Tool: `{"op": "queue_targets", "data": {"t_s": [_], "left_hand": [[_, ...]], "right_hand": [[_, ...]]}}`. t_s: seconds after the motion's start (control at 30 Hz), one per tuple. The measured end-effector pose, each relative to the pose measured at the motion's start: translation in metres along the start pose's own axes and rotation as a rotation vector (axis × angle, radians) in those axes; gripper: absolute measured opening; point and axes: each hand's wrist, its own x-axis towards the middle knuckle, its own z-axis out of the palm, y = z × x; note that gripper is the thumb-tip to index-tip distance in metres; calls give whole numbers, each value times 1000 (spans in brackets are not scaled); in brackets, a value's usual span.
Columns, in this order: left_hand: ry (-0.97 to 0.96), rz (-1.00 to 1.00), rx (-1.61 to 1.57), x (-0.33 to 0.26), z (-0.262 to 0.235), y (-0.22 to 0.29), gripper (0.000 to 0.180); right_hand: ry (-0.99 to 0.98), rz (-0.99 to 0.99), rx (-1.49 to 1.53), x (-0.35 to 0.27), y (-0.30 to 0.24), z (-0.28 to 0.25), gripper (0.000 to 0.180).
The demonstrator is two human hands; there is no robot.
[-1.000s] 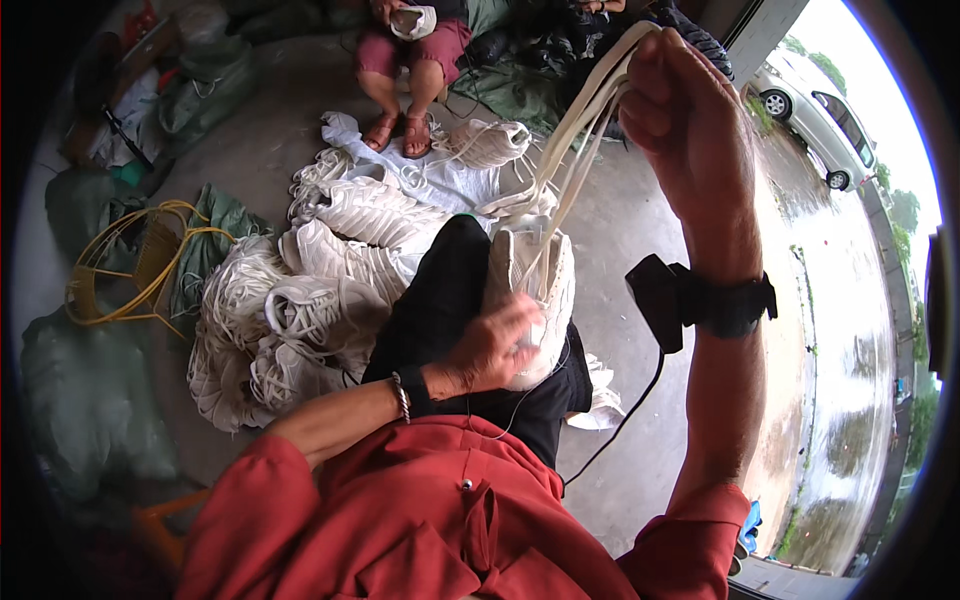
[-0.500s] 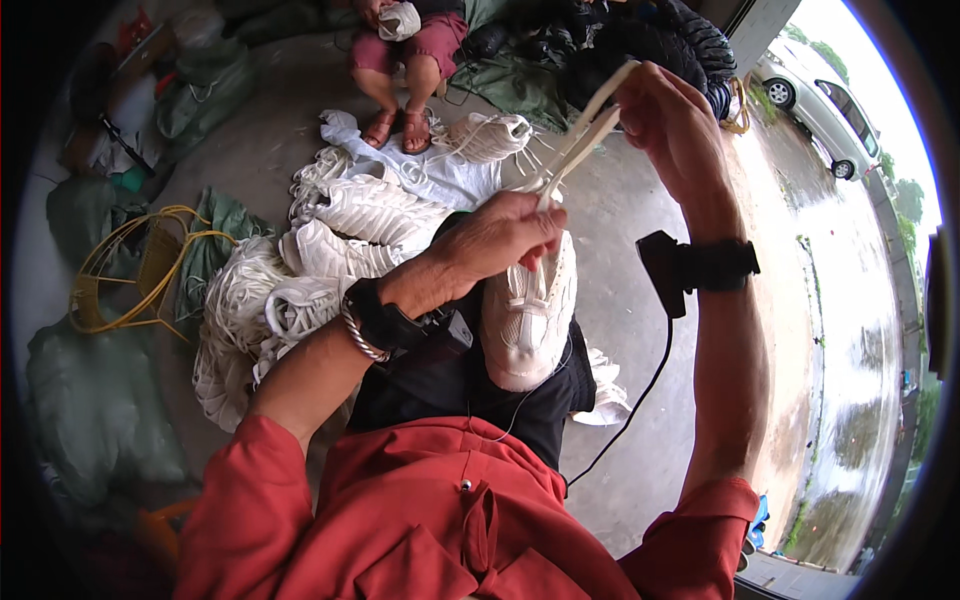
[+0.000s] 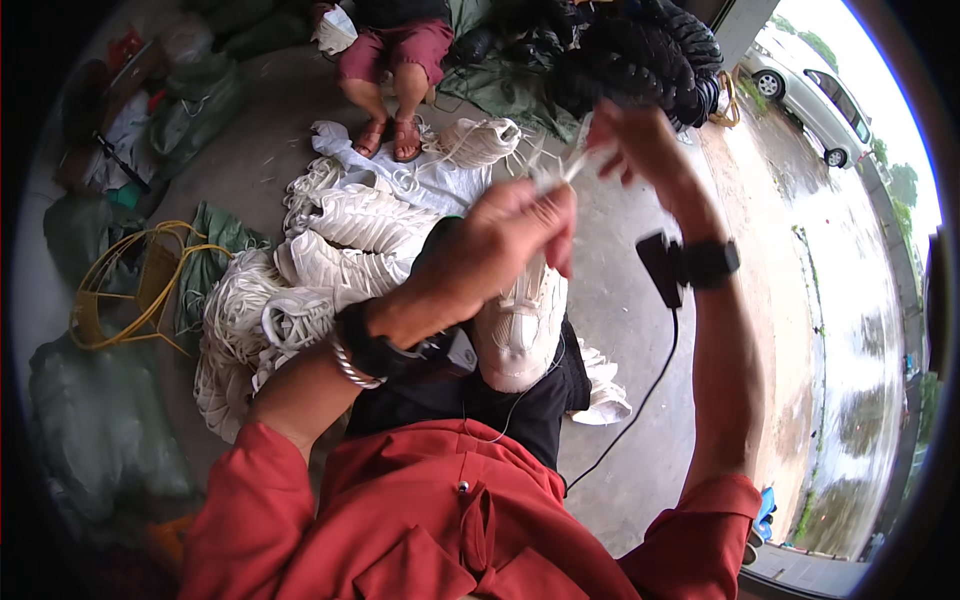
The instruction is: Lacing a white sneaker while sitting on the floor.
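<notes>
A white sneaker (image 3: 517, 335) rests on my lap, its toe toward me. Over its upper part, my left hand (image 3: 515, 232) is closed in a pinch on the white shoelace (image 3: 572, 163); the grip is slightly blurred. Farther up and to the right is my right hand (image 3: 640, 150), beside the lace's far end. Motion smears its fingers, so whether they still hold the lace cannot be made out. The sneaker's heel and upper lacing are hidden behind my left hand.
Left of my lap lies a heap of white sneakers (image 3: 360, 215), partly on a white sheet (image 3: 450, 185). A yellow wire frame (image 3: 150, 285) and green sacks (image 3: 100, 420) stand farther left. Ahead sits another person (image 3: 395, 60) holding a white shoe. A black cable (image 3: 640, 400) hangs from my right wrist.
My right hand has come down and a little left, its fingers loosening from their pinch. My left hand has shifted slightly left. The stretched lace loop has collapsed into a blur between them.
</notes>
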Motion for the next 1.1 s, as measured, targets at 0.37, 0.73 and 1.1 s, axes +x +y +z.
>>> {"op": "queue_targets", "data": {"t_s": [0.37, 0.73, 1.1], "left_hand": [[337, 265, -328, -4, -79, 35, 26], [928, -3, -830, -81, -270, -58, 18], [1361, -267, -901, -201, -350, -159, 21]], "right_hand": [[-665, -391, 52, -81, 54, 116, 15], [-234, -77, 1477, -20, 140, -1, 12], [455, 431, 1465, -73, 344, -42, 18]]}}
